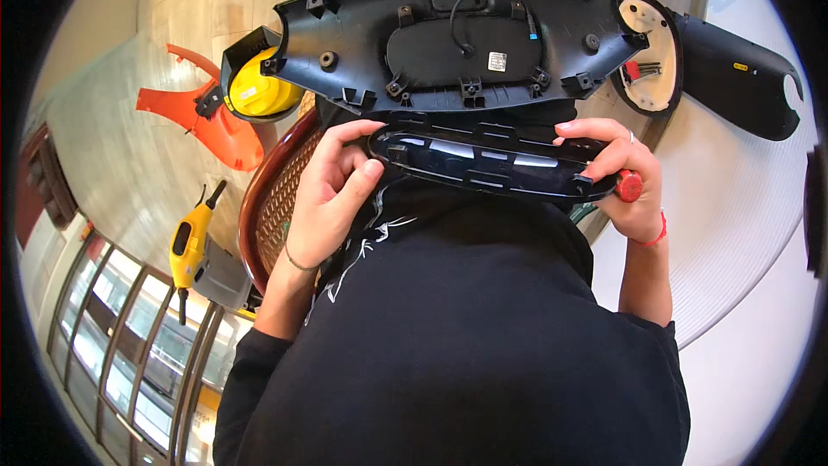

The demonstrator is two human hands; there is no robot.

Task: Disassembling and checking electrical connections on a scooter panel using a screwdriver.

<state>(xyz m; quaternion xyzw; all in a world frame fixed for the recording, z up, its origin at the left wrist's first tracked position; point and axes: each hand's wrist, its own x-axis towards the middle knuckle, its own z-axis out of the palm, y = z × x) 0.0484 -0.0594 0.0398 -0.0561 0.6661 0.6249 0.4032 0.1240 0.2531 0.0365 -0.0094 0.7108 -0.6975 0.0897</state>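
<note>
A long, glossy black plastic cover [496, 160] with clip tabs along its edges lies across my lap, between my hands. At its left end, my left hand [332, 177] grips it with the forefinger on the far edge and the thumb on the near edge. My right hand [623, 168] holds the other end. A red, round-ended handle [629, 185] sticks out of that same hand; the rest of this tool is hidden. Just beyond is a large black plastic panel [354, 43], its ribbed inside facing up, with a thin black cable [454, 22] looped on it.
An oval cream tray [653, 30] holding red and dark small pieces stands at the right, beside a black shell part [733, 69]. Leftward are a yellow dome-shaped part [261, 89], an orange panel [226, 140], a yellow handlebar-like part [191, 242] and a woven chair's wooden rim [252, 220].
</note>
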